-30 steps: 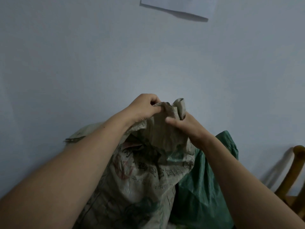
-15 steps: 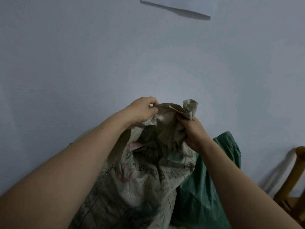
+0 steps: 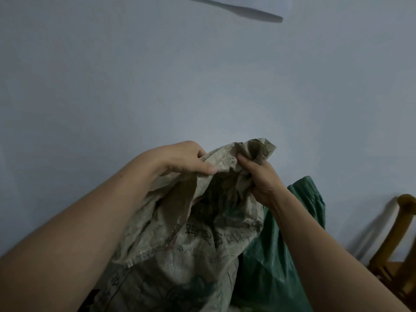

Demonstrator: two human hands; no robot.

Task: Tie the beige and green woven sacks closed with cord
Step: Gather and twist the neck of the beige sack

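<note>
Broadly, a pale blue-grey wall (image 3: 112, 75) is filling the upper part of the view. Against it, the beige woven sack (image 3: 180, 255) is standing in the lower middle, its face printed with dark characters and its top edge being held up and bunched. One flap of its mouth is folding down on the left, showing a frayed hem. Touching it on the right, the green woven sack (image 3: 270, 262) is standing a little lower, its top slumping loosely; whether it is tied I cannot tell. At the right edge, part of a yellowish wooden chair (image 3: 396, 255) is showing and casting a shadow on the wall. Two bare forearms are reaching in from the bottom corners. The left hand (image 3: 184, 158) is gripping the beige sack's rim, fingers curling over the fabric and thumb pressing along the near side. The right hand (image 3: 261, 176) is clenching a gathered wad of the same rim, fingers wrapping tightly round it, with a crumpled tuft sticking up above the fist. Slack fabric is spanning between the two hands. At the top, a thin dark shadow strip (image 3: 236, 11) is slanting across the wall.
</note>
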